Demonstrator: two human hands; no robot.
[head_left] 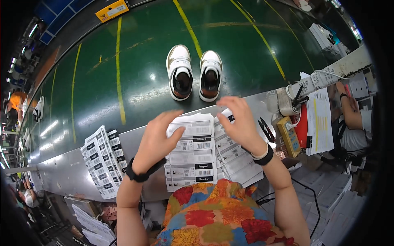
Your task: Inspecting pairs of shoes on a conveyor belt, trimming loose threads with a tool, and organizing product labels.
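A pair of white shoes stands on the green belt ahead of me: a left shoe (pixel 179 55) and a right shoe (pixel 211 61), both with dark insides and their heels toward me. My left hand (pixel 158 141) hovers by the left edge of a stack of label sheets (pixel 191 158), thumb apart from the fingers, holding nothing. Over the upper end of a second, slanted stack of label sheets (pixel 242 164) is my right hand (pixel 240 127), fingers spread and bent, also holding nothing. Its fingertips come near the right shoe's heel without visible contact.
More label sheets (pixel 98 160) lie on the metal ledge at left. To the right are black snips (pixel 266 130), a yellow power strip (pixel 288 137) and papers (pixel 322 123). A yellow box (pixel 112 11) sits beyond the belt. Another person's arm (pixel 349 112) shows at far right.
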